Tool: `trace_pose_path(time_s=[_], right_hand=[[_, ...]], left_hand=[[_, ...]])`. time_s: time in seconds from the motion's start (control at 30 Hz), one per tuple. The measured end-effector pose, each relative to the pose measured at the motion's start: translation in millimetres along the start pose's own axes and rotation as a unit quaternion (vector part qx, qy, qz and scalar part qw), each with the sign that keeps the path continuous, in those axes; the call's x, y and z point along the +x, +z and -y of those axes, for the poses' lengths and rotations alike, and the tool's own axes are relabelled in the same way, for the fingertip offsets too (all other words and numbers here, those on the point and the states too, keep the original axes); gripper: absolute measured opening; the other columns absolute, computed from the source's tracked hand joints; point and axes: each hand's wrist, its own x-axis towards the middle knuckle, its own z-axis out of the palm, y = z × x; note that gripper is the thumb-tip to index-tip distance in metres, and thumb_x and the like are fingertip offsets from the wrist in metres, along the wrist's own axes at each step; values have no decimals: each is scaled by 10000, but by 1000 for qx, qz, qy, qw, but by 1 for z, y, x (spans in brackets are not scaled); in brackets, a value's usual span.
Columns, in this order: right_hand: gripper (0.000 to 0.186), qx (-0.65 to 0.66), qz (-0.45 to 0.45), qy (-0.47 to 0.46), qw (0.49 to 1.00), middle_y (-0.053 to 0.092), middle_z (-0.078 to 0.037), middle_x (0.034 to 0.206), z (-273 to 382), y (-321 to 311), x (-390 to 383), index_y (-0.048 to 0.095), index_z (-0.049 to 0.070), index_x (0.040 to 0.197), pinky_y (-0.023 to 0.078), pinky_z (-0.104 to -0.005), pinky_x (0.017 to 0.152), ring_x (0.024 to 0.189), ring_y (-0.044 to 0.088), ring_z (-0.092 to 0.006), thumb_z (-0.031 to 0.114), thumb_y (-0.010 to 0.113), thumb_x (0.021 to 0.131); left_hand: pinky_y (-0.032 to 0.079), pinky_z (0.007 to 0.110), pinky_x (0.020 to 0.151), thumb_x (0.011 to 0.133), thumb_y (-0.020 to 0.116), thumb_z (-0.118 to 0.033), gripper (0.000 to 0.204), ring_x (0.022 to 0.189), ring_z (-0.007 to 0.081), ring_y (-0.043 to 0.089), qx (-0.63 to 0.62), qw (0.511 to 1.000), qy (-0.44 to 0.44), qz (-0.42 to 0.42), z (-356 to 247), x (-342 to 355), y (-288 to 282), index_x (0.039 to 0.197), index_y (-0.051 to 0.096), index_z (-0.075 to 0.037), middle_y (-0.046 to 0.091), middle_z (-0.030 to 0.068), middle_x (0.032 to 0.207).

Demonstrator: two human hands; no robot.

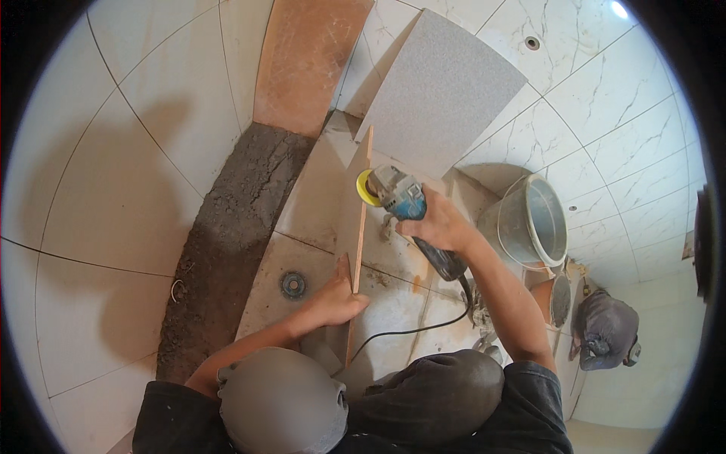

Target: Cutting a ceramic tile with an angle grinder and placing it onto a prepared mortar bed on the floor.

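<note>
A tile (360,234) stands on edge in front of me, seen nearly edge-on, with its narrow brown edge facing up. My left hand (333,303) grips it near its lower end, thumb on the right side and fingers on the left. My right hand (442,227) is wrapped round the body of a blue and black angle grinder (408,203). The grinder's yellow disc (367,188) is at the tile's upper edge; I cannot tell whether they touch. A black cord (408,331) runs from the grinder's rear toward my knees.
A strip of wet mortar (227,219) lies left, beyond it an orange-brown panel (310,60). A grey tile (446,83) leans at the wall. A bucket (560,219) and a smaller pail (560,303) stand right, near a crouching person (607,329). A round dark disc (293,284) lies on the floor.
</note>
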Motion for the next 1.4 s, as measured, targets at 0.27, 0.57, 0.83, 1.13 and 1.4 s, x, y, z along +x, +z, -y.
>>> trace_pose_path(time_s=[0.27, 0.57, 0.83, 1.13, 1.4], right_hand=[[679, -3, 64, 27, 998, 683, -300, 939, 20, 10, -67, 553, -81, 1201, 541, -457, 829, 915, 704, -449, 297, 819, 703], [678, 32, 30, 16, 999, 703, -240, 951, 5, 2, -19, 575, -67, 1214, 546, -432, 825, 900, 709, -367, 298, 819, 697], [683, 25, -14, 40, 999, 700, -185, 971, -9, -12, 70, 643, -41, 1167, 535, -398, 842, 886, 669, -295, 397, 800, 667], [596, 41, 7, 84, 996, 697, -175, 924, -2, -25, 120, 685, -29, 1052, 540, -395, 807, 846, 664, -285, 391, 781, 640], [651, 24, 2, 47, 999, 694, -175, 939, -2, -13, 80, 654, -38, 1096, 534, -397, 810, 859, 664, -292, 412, 783, 643]], left_hand=[[266, 442, 1241, 842, 590, -245, 1020, 1492, 515, 269, 18, 998, 58, -5, -5, -3, -5, 1518, -9, 229, 120, 460, 1582], [323, 422, 1217, 839, 584, -246, 1013, 1485, 513, 294, 80, 996, 28, -23, 11, 3, 5, 1526, -1, 217, 117, 449, 1593], [302, 381, 1232, 798, 600, -258, 1073, 1494, 493, 303, 19, 999, -40, 2, 1, 0, -1, 1538, -17, 214, 172, 453, 1591], [382, 405, 1172, 814, 598, -250, 1064, 1411, 481, 440, 56, 997, -12, -43, 9, 4, 7, 1598, -30, 99, 325, 427, 1541], [356, 397, 1193, 807, 595, -248, 1052, 1437, 481, 401, 34, 997, -61, -10, -9, -2, -3, 1563, -6, 169, 247, 434, 1567]])
